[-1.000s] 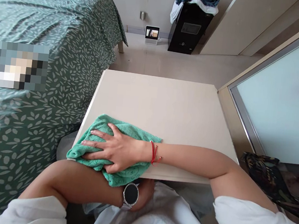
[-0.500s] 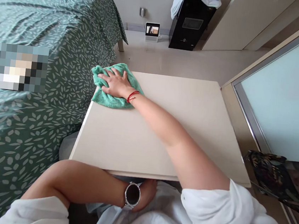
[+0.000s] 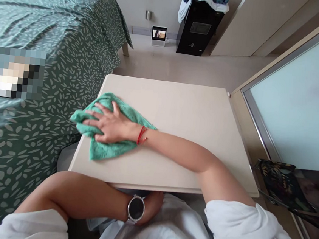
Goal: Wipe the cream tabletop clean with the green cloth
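Green terry cloth (image 3: 108, 144), soft and crumpled into an irregular wad, lies on the left edge of the table (image 3: 183, 114), with one bunched corner overhanging that edge toward the bed (image 3: 43, 27). The right hand (image 3: 109, 123) lies palm down on the cloth, fingers spread and nearly flat, pressing it against the tabletop rather than closing around it. A thin red string bracelet (image 3: 141, 134) circles the right wrist. The right forearm crosses the tabletop from the near right corner.

The table is a flat, rectangular board with a smooth, pale beige finish and a straight, thin edge. The left hand (image 3: 153, 206) sits below the near edge of the table, mostly hidden, so its finger position cannot be determined. A round, dark-faced watch (image 3: 136, 208) with a metal rim is on the left wrist. White sleeves cover both upper arms.

The bed carries a green cover printed with small pale leaves. A frosted glass panel (image 3: 300, 104) in a metal frame stands at the right.
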Tool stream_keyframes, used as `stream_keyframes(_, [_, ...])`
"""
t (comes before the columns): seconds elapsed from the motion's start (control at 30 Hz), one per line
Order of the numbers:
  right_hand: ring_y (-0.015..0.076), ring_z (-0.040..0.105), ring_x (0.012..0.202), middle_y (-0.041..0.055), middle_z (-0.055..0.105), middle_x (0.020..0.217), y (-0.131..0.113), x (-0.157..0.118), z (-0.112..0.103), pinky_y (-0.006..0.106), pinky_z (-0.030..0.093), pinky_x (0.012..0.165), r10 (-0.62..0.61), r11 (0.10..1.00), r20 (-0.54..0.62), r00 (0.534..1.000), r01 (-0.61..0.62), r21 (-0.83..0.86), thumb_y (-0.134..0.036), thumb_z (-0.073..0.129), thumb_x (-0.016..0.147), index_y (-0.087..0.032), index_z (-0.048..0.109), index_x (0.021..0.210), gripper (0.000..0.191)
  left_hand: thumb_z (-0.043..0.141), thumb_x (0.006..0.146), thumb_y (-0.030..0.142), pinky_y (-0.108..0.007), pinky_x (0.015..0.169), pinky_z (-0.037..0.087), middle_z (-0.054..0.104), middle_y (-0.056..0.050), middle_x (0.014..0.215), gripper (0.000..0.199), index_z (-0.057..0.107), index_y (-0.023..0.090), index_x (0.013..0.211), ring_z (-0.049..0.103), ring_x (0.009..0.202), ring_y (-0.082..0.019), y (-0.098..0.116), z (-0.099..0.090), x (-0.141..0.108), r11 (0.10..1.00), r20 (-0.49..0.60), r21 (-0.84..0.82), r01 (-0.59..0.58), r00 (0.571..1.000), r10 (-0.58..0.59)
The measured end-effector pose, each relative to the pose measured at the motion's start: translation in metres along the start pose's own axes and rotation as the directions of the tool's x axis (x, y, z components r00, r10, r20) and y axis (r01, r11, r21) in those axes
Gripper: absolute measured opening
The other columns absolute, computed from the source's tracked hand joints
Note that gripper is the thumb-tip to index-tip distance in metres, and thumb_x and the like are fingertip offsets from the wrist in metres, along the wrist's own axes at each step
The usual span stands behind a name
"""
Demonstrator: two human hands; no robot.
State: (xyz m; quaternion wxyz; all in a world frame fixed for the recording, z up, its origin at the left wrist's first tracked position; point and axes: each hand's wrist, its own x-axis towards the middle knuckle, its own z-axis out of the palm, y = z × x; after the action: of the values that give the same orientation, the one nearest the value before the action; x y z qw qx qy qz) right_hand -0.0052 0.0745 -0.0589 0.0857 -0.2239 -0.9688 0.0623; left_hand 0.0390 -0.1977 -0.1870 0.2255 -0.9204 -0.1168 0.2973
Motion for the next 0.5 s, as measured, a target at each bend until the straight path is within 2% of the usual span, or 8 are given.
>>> stream_keyframes(0.03, [0.0483,0.032,0.174,0.0077,0.042,0.189,-0.017,-0.010,-0.001,0.086,0.034,0.131,-0.062,0.998,0.022,0.998,0.062,-0.024,-0.042,0.059,0.108,-0.035,0.060,0.171,0.063,0.050,0.096,0.017,-0.027,0.087,0.062,0.073,-0.007,0.149,0.066,0.072,0.031,0.157,0.079,0.116,-0.021,-0.009,-0.006,-0.001,0.993,0.048,0.030,-0.113,0.993,0.111])
stream_keyframes(0.07, [0.0477,0.033,0.174,0.0063,0.042,0.189,-0.032,-0.020,-0.003,0.086,0.037,0.130,-0.127,0.991,0.046,0.991,0.130,-0.045,-0.043,0.058,0.111,-0.037,0.059,0.172,0.062,0.046,0.097,0.014,-0.023,0.079,0.060,0.074,-0.009,0.146,0.069,0.071,0.031,0.158,0.080,0.108,-0.020,-0.017,-0.012,-0.001,0.983,0.066,0.055,-0.174,0.983,0.170])
stream_keyframes(0.1, [0.0466,0.033,0.174,0.0052,0.041,0.189,-0.045,-0.029,-0.005,0.086,0.039,0.129,-0.182,0.980,0.066,0.981,0.186,-0.067,-0.043,0.055,0.113,-0.038,0.057,0.173,0.060,0.044,0.097,0.010,-0.026,0.083,0.062,0.074,-0.008,0.146,0.073,0.071,0.038,0.158,0.080,0.110,-0.020,-0.022,-0.016,-0.002,0.987,0.070,0.083,-0.134,0.989,0.128])
stream_keyframes(0.13, [0.0454,0.033,0.175,0.0046,0.039,0.190,-0.056,-0.036,-0.008,0.085,0.039,0.129,-0.223,0.969,0.083,0.971,0.230,-0.089,-0.041,0.052,0.115,-0.038,0.055,0.175,0.060,0.038,0.098,0.006,-0.027,0.085,0.063,0.076,-0.009,0.142,0.076,0.071,0.039,0.158,0.080,0.113,-0.019,-0.024,-0.018,-0.003,0.989,0.053,0.107,-0.105,0.994,0.100])
stream_keyframes(0.23, [0.0424,0.032,0.175,0.0050,0.035,0.192,-0.074,-0.051,-0.014,0.083,0.040,0.129,-0.267,0.950,0.111,0.957,0.281,-0.136,-0.035,0.046,0.118,-0.038,0.049,0.179,0.061,0.034,0.096,-0.001,-0.029,0.103,0.062,0.078,-0.006,0.138,0.082,0.074,0.041,0.153,0.075,0.130,-0.014,-0.011,-0.010,-0.002,0.992,-0.018,0.128,0.008,1.000,-0.006])
stream_keyframes(0.3, [0.0423,0.032,0.175,0.0056,0.034,0.192,-0.076,-0.054,-0.015,0.082,0.041,0.129,-0.265,0.949,0.113,0.958,0.279,-0.143,-0.037,0.045,0.119,-0.038,0.047,0.179,0.060,0.038,0.096,0.002,-0.038,0.122,0.053,0.075,0.001,0.147,0.081,0.072,0.048,0.153,0.068,0.143,-0.013,0.006,0.002,0.000,0.992,-0.034,0.122,0.031,0.999,-0.027])
stream_keyframes(0.4, [0.0424,0.033,0.175,0.0045,0.034,0.192,-0.073,-0.054,-0.015,0.081,0.043,0.128,-0.279,0.943,0.115,0.953,0.294,-0.153,-0.040,0.046,0.119,-0.041,0.047,0.179,0.060,0.043,0.103,0.017,-0.056,0.139,0.028,0.070,-0.002,0.156,0.066,0.071,0.045,0.156,0.058,0.156,-0.023,0.025,0.017,0.005,0.991,-0.070,0.110,0.076,0.995,-0.068])
stream_keyframes(0.5, [0.0425,0.034,0.175,0.0037,0.034,0.192,-0.071,-0.052,-0.018,0.081,0.046,0.126,-0.294,0.936,0.122,0.948,0.311,-0.164,-0.040,0.048,0.119,-0.040,0.047,0.180,0.061,0.053,0.100,0.021,-0.057,0.143,0.014,0.071,-0.006,0.154,0.056,0.079,0.038,0.147,0.061,0.153,-0.029,0.030,0.020,0.010,0.978,-0.137,0.032,0.208,0.970,-0.202])
